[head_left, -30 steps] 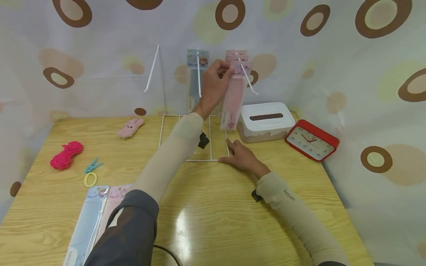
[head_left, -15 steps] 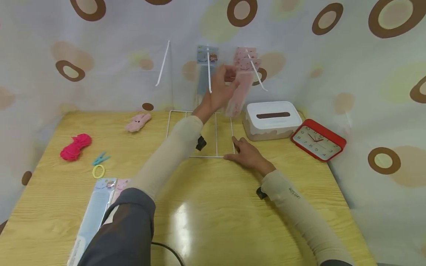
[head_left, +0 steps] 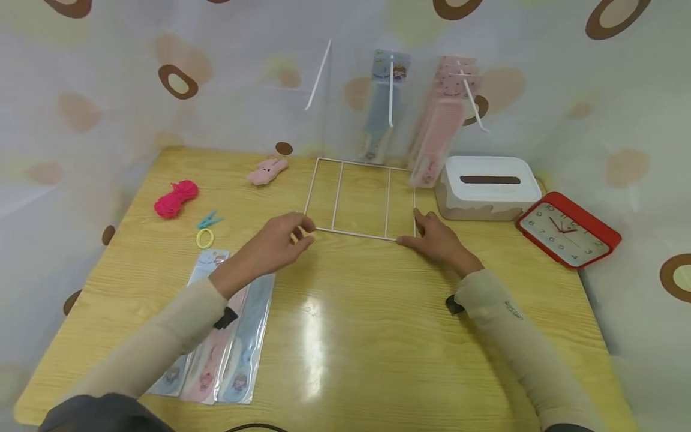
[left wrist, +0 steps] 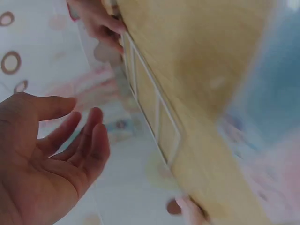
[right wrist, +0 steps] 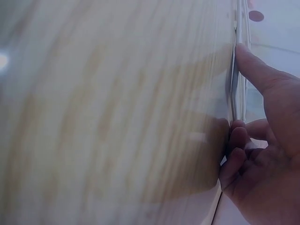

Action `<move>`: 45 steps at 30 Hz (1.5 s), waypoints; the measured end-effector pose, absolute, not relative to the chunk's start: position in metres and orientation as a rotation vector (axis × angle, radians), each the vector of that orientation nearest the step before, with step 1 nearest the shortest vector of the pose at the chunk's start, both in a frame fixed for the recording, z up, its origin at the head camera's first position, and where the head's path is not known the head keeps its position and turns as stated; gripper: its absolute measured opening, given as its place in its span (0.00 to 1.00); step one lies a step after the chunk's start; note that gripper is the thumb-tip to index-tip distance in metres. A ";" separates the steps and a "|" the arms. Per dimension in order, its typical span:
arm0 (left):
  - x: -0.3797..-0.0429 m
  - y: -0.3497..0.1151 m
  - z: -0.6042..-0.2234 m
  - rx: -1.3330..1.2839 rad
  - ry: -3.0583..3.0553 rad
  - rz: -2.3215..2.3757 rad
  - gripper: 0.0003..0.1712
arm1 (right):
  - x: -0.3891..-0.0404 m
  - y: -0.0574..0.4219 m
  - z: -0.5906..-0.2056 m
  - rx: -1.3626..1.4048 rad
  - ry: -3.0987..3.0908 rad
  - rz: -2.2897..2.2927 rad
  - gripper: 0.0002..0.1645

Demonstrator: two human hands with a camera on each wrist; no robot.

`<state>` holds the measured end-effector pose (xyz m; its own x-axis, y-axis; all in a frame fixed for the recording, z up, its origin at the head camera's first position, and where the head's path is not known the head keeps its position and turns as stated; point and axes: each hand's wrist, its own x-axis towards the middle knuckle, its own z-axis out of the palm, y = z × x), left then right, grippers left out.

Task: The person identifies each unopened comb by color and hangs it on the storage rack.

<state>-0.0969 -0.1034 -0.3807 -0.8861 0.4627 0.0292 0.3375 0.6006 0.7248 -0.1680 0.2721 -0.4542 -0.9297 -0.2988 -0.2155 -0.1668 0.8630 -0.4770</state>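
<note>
A white wire rack (head_left: 356, 234) stands on the table, its flat base toward me and its prongs raised against the back. My right hand (head_left: 437, 240) holds the base's near right corner, with the thumb on the front wire and curled fingers beside it in the right wrist view. My left hand (head_left: 272, 245) hovers over the table near the base's left corner, fingers loosely bent and holding nothing. Packaged pink combs (head_left: 445, 120) hang on the right prong. A packaged blue comb (head_left: 384, 108) hangs on the middle prong. Packaged blue and pink combs (head_left: 251, 342) lie under the left forearm.
A white tissue box (head_left: 488, 180) and a red clock (head_left: 569, 231) stand right of the rack. To the left lie a pink plush toy (head_left: 267, 171), a bright pink bundle (head_left: 175, 199), a blue clip (head_left: 208, 219) and a yellow ring (head_left: 205, 238).
My left hand has let go of the hanging pink comb and come down and left, over the table. The right hand stays at the rack's corner. The head view has shifted.
</note>
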 end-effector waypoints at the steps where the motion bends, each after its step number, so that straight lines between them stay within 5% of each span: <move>1: -0.091 -0.113 -0.384 0.637 2.681 1.137 0.13 | -0.168 0.275 -0.454 -0.346 2.756 -0.664 0.62; 14: -0.019 -0.152 -0.440 0.186 2.854 0.893 0.16 | -0.166 0.287 -0.447 -0.342 2.783 -0.649 0.62; 28: -0.012 -0.148 -0.433 -0.024 2.880 0.534 0.43 | -0.170 0.294 -0.448 -0.331 2.789 -0.650 0.62; 45: -0.003 -0.163 -0.433 -0.227 2.716 0.613 0.45 | -0.168 0.269 -0.453 -0.410 2.794 -0.652 0.61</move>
